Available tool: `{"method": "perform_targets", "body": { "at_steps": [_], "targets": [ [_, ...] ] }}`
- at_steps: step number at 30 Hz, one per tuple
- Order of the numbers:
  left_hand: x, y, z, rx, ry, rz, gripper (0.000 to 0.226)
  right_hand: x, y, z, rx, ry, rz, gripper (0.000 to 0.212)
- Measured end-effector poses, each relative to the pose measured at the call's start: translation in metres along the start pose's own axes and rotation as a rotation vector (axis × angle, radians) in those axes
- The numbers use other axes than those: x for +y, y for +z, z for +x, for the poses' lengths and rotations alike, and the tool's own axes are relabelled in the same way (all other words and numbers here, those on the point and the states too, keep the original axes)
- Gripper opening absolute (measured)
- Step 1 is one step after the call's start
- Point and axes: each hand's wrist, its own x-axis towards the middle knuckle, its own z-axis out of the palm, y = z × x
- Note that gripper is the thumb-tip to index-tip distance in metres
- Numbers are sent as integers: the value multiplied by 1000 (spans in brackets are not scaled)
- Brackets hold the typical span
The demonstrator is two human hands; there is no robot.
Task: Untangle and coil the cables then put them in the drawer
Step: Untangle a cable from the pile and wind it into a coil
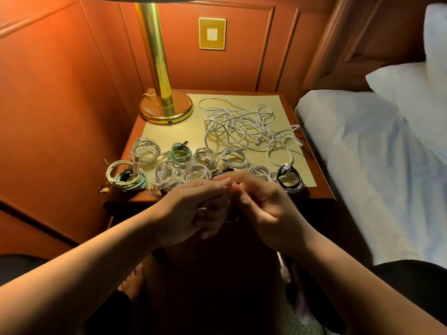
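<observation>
A tangle of white cables [244,124] lies on the back right of the nightstand top [183,131]. Along the front edge sit several coiled cables: white coils [145,151], a teal coil [180,153], a teal and white pair [125,177] and a black and white coil [289,178]. My left hand [193,209] and my right hand [263,209] meet just in front of the edge, fingers curled and blurred, around a thin dark cable [233,220] that is mostly hidden. A black cable [226,169] peeks out behind my fingertips. The nightstand's front is in deep shadow below my hands.
A brass lamp [164,105] stands on the back left of the nightstand. A bed with white sheets [362,151] and a pillow [416,93] borders the right side. Orange panelled walls [60,105] close in the left and back, with a gold switch plate [212,33].
</observation>
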Motion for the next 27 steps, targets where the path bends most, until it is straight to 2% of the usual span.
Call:
{"method": "perform_targets", "body": {
  "at_steps": [2, 4, 9, 14, 18, 21, 24, 25, 27],
  "targets": [
    [-4, -6, -1, -73, -40, -103, 42, -2, 3, 0, -83, 37, 96, 34],
    [-3, -12, -2, -186, -74, -164, 43, -5, 2, -1, -107, 55, 85, 32],
    [3, -19, -2, -415, -38, -170, 41, -9, 1, -4, -75, -128, -89, 18],
    [1, -16, 8, -401, 17, -169, 41, -5, 1, -2, -36, -96, -128, 21],
    [0, -10, 8, -231, 38, -111, 48, -1, -1, -1, -6, -82, -128, 24],
    [-2, 3, 9, 82, 79, 31, 60, 4, -5, 3, 12, -92, -160, 19],
    [1, 11, 13, 397, 109, 74, 58, 6, -5, 9, 5, -93, -180, 21],
    [5, 10, 13, 450, 108, 74, 58, 7, -5, 10, -2, -96, -168, 22],
    [11, 7, 11, 442, 117, 92, 53, 6, -4, 10, -11, -97, -125, 23]
  ]
}}
